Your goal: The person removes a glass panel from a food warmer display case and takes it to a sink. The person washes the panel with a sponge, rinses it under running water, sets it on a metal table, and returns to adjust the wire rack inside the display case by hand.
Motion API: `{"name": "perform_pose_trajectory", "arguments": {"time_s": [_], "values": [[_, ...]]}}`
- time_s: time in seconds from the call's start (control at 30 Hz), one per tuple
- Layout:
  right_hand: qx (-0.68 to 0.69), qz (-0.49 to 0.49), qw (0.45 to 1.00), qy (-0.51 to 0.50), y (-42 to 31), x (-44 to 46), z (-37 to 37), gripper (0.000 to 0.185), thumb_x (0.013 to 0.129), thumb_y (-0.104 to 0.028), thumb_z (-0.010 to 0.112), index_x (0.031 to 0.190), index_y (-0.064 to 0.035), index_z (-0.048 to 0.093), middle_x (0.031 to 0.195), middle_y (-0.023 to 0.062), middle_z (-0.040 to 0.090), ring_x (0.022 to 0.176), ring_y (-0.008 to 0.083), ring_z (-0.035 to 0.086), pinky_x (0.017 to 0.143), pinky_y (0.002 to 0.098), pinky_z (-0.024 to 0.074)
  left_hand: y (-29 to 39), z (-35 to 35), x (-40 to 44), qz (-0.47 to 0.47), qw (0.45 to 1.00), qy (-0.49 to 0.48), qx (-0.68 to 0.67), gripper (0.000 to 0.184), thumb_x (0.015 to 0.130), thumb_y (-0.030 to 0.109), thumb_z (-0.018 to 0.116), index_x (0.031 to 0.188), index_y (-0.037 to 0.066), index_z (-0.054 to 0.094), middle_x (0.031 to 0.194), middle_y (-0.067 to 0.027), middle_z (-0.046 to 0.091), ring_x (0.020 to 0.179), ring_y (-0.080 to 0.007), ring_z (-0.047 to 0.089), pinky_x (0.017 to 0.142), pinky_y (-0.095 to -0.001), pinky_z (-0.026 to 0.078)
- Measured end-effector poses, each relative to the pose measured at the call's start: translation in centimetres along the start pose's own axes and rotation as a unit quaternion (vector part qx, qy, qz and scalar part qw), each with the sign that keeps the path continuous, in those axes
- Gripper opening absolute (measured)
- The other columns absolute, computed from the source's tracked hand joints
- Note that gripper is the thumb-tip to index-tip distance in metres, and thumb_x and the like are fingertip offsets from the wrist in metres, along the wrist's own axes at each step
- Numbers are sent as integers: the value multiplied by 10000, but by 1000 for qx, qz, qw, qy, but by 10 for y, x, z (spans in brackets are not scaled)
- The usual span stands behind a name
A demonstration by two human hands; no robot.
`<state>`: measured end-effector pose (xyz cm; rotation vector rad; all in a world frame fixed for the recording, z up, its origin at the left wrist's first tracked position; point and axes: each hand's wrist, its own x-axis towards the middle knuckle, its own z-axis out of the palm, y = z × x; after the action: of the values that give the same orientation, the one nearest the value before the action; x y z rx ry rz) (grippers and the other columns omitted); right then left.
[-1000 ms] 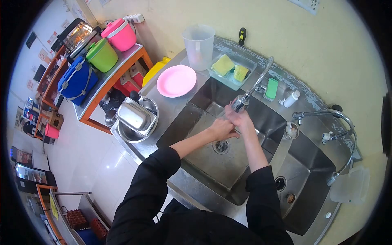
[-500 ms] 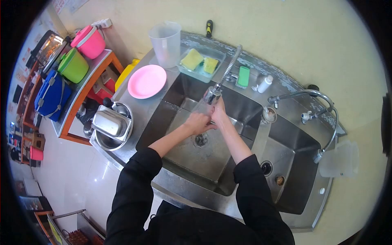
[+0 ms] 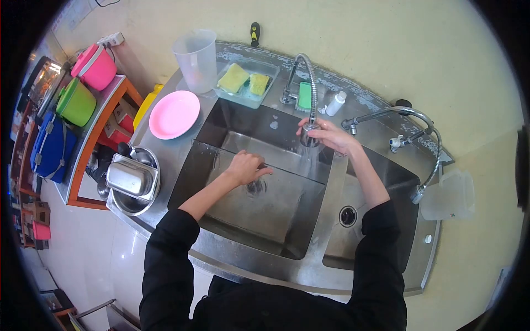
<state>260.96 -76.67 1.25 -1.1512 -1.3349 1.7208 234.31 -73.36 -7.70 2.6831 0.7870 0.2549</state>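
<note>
- Right hand [image 3: 333, 136] first: I have it gripping the spray head [image 3: 310, 139], fingers wrapped round the metal, thumb pressed along the near side.
- And there's water [image 3: 309, 162]! It runs straight down from that head into the larger left basin [image 3: 232, 218].
- Over to the left hand [image 3: 247, 167]: palm down, fingers loosely bent, thumb poking out sideways. I see nothing in it, though its underside is hidden from me. It hangs above the left basin, near the drain [image 3: 256, 188], well apart from the right one.
- Up from the grip, the coiled hose [image 3: 313, 83] arches back to its mount behind the basin.
- Just beside that mount I spot a green brush [image 3: 305, 96], then a white bottle [image 3: 336, 103].
- Along the back edge, a clear tray [image 3: 253, 101] carries two yellow sponges [image 3: 233, 78], with a tall translucent pitcher [image 3: 196, 60] beside it.
- A pink plate [image 3: 174, 115] lies on the left counter [image 3: 171, 157], and nearer me sit stacked steel containers [image 3: 128, 177].
- Out right, a second faucet [image 3: 414, 112] reaches over the smaller right basin [image 3: 340, 246].
- Farthest left: blue [image 3: 53, 148], green [image 3: 77, 103] and pink buckets [image 3: 96, 67] on an orange-framed table.
</note>
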Motion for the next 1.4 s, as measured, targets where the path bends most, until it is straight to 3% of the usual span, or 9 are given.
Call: {"name": "perform_pose_trajectory", "arguments": {"time_s": [0.17,0.23,0.3,0.4,0.57,0.9,1.2,1.3,1.4], "values": [[181,-27,982,-56,2,8,-11,364,837,-244,509,1131,-36,454,1107,108,520,979,174,529,831,304,422,5,-8,-3,-11,999,-15,28,466,772,497,498,697,48,596,705,-106,591,711,-276,563,696,-366,422],[-3,-61,987,152,30,35,-40,324,836,-242,523,1094,-48,493,1008,76,564,874,161,550,779,302,436,6,-8,-6,0,999,16,31,465,773,492,493,672,49,593,690,-106,592,696,-272,571,706,-360,415],[-271,-103,895,338,66,63,-64,269,775,-215,596,974,-41,545,835,77,593,730,208,573,669,306,455,6,-6,-10,12,999,39,15,450,774,475,498,653,51,586,669,-102,584,682,-265,570,699,-357,409],[-477,-186,780,360,87,84,-66,300,664,-239,714,779,-27,535,707,106,552,664,205,547,592,320,413,12,-12,-14,6,999,42,0,435,771,464,509,648,53,580,669,-100,581,684,-262,571,697,-352,406],[-593,-214,674,385,108,119,-73,224,714,-173,615,782,-52,440,637,120,520,621,316,527,664,411,387,14,-13,-17,1,1000,21,19,404,773,446,521,744,51,602,724,-79,575,714,-240,560,713,-330,398],[-345,-179,764,514,79,126,-79,332,666,-275,703,647,-26,485,562,118,522,503,252,481,556,372,395,21,-20,-20,14,999,46,24,396,771,443,520,704,59,592,702,-71,571,702,-225,560,699,-321,397],[-303,-164,748,568,71,129,-74,219,650,-145,690,652,7,533,603,140,568,541,248,552,522,339,415,33,-30,-42,15,996,86,3,303,749,376,574,732,75,599,678,-47,553,661,-212,548,650,-309,394],[-231,-152,857,434,105,90,-23,165,684,-126,643,672,12,553,596,128,554,601,216,565,589,327,429,39,-30,-55,-2,994,108,-4,215,776,279,550,680,90,581,653,-42,546,636,-204,537,627,-308,389],[-384,-100,870,292,184,55,25,107,755,-74,518,750,5,591,673,132,598,604,225,572,597,296,449,47,-27,-69,-26,990,139,-4,206,778,189,539,595,97,550,598,-35,536,585,-188,531,590,-300,383]]}}
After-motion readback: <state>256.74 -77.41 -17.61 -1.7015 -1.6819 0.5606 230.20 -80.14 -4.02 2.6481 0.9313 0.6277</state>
